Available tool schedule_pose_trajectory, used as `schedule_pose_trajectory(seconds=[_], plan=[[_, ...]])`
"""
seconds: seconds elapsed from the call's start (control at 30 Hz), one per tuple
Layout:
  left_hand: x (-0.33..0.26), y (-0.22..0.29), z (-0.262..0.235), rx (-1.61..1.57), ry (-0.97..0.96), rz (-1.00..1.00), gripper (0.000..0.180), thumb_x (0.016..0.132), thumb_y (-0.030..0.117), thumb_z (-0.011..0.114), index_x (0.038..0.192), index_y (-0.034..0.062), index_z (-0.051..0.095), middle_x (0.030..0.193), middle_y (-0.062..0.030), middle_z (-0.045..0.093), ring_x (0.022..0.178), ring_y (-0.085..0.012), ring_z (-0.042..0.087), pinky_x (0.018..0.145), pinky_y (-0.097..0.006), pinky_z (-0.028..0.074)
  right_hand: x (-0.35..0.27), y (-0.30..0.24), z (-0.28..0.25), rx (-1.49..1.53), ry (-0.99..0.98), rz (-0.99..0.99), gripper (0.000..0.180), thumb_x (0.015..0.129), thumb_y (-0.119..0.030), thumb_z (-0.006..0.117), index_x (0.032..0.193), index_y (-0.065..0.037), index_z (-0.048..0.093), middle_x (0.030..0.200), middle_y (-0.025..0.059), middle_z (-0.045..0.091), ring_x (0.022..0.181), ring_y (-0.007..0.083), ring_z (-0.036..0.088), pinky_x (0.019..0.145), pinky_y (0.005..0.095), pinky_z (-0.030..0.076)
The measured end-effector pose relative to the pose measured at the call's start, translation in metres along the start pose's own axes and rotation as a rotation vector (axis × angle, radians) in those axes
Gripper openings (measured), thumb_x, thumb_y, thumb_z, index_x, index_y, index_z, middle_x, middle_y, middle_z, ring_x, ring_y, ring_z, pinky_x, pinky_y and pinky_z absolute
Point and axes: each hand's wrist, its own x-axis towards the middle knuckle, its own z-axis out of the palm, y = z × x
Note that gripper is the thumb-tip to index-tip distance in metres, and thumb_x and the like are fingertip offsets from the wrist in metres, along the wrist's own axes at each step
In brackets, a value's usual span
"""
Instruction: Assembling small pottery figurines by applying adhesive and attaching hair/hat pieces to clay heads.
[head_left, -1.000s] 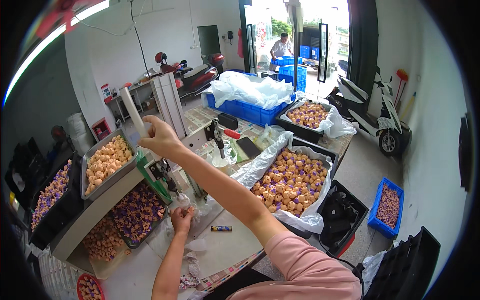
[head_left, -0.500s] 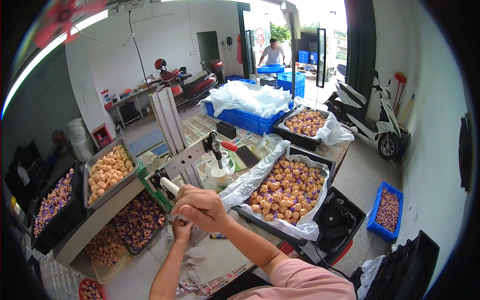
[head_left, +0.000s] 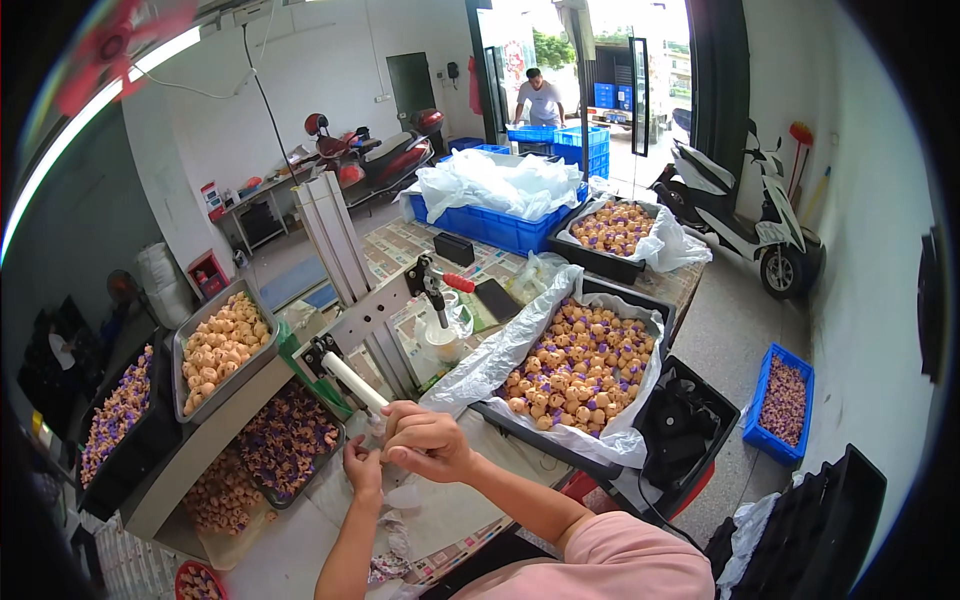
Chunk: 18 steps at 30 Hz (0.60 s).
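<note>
My right hand [head_left: 430, 442] is curled closed at the near end of a white lever handle [head_left: 355, 381], part of a metal clamp press [head_left: 375, 318]. Just below it, my left hand [head_left: 362, 468] has its fingers drawn together; what they hold, if anything, is hidden. A small pale piece [head_left: 376, 424] shows between the hands and the handle. Left of the hands lies a dark tray of purple-and-tan pieces [head_left: 288, 440], beside a heap of tan pieces [head_left: 222, 492]. A metal tray [head_left: 272, 345] of round tan pieces sits above them.
Right of the press stands a plastic-lined black crate [head_left: 655, 345] of tan-and-purple balls. Beside it, a black bin [head_left: 722, 405] holds a dark device. A red-handled clamp [head_left: 455, 283] and white cup [head_left: 441, 342] are behind the hands. Near the doorway, a person [head_left: 540, 100] stands by blue crates [head_left: 583, 148].
My right hand has shifted slightly right and down, showing more of the white handle. My left hand stays low beside it. The person at the doorway has moved, and the view has shifted slightly.
</note>
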Motion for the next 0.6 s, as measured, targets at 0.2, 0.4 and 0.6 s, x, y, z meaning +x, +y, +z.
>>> schedule_pose_trajectory(seconds=[0.2, 0.4, 0.6], plan=[[-0.073, 0.059, -0.011, -0.194, -0.064, -0.213, 0.035, 0.080, 0.000, 0.062, 0.114, 0.0043, 0.054, 0.087, 0.0026, 0.046, 0.064, -0.0060, 0.047, 0.057, -0.020, 0.043, -0.001, -0.003, 0.007, 0.041, 0.107, 0.032, 0.013, 0.087, -0.010, 0.064, 0.079, -0.002, 0.068, 0.067, 0.0056, 0.061, 0.066, 0.0194, 0.058, 0.095, 0.0418, 0.042], [-0.135, 0.083, -0.026, -0.357, -0.051, -0.240, 0.029, 0.083, -0.004, 0.060, 0.111, 0.0040, 0.056, 0.087, 0.0026, 0.047, 0.063, -0.0056, 0.048, 0.056, -0.019, 0.043, -0.001, -0.003, 0.009, 0.017, 0.135, 0.043, 0.016, 0.089, -0.012, 0.062, 0.078, -0.001, 0.068, 0.062, 0.0045, 0.059, 0.065, 0.0192, 0.057, 0.094, 0.0416, 0.043], [-0.184, 0.105, -0.024, -0.423, -0.118, -0.299, 0.023, 0.084, -0.002, 0.058, 0.107, 0.0031, 0.057, 0.080, 0.0016, 0.050, 0.062, -0.0074, 0.050, 0.057, -0.021, 0.045, 0.001, -0.005, 0.013, 0.005, 0.189, 0.043, 0.018, 0.089, -0.013, 0.061, 0.076, -0.001, 0.068, 0.061, 0.0037, 0.059, 0.065, 0.0188, 0.057, 0.092, 0.0416, 0.043]])
